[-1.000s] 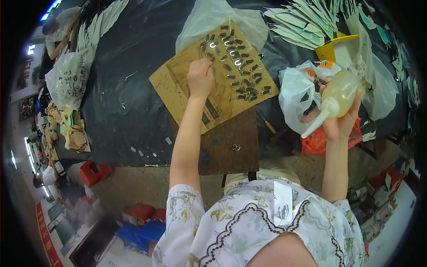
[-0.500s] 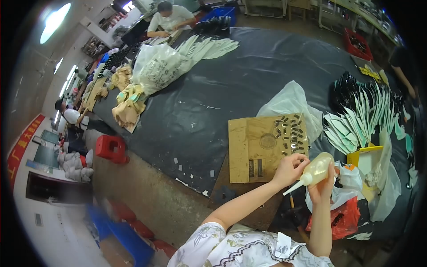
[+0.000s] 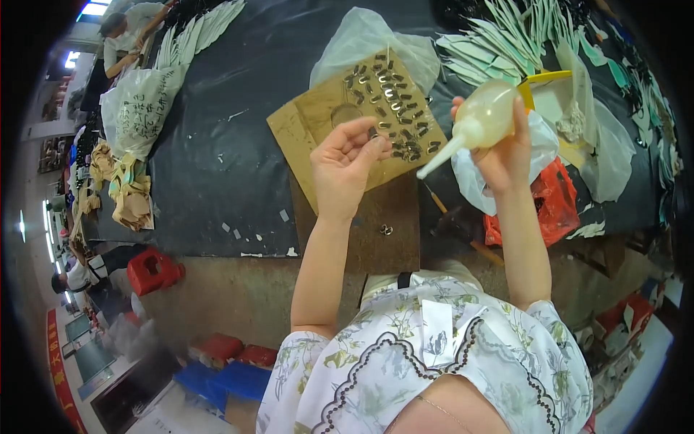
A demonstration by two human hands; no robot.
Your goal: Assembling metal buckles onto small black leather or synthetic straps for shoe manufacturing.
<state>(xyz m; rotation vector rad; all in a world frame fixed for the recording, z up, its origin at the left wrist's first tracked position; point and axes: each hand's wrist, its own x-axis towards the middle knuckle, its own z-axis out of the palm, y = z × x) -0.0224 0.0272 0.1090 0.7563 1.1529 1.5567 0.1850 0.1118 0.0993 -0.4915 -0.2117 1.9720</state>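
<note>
My right hand [image 3: 504, 163] grips a translucent squeeze bottle [image 3: 490, 110] filled with something pale yellow; its long white nozzle slants down toward the left. Between the thumb and fingertips of my left hand [image 3: 341, 166] is a small dark metal piece [image 3: 373, 133], partly hidden by the fingers. That hand is over the lower part of a brown cardboard sheet [image 3: 307, 130]. Several rows of small shiny dark metal pieces [image 3: 394, 94] lie on the sheet's right half. Beneath its lower edge is a dark wooden board [image 3: 394, 206] bearing a small ring-like metal bit [image 3: 387, 230].
White and red plastic bags [image 3: 553, 199] sit below my right hand, near a hammer [image 3: 448, 220]. Fanned pale green strips [image 3: 484, 47] and a yellow box [image 3: 546, 77] lie beyond. A clear plastic bag [image 3: 347, 43] is behind the cardboard. Two people work at left.
The view has tilted down and turned. My left hand has moved left, away from the bottle, and now shows a small metal piece in its fingertips. The bottle stays in my right hand.
</note>
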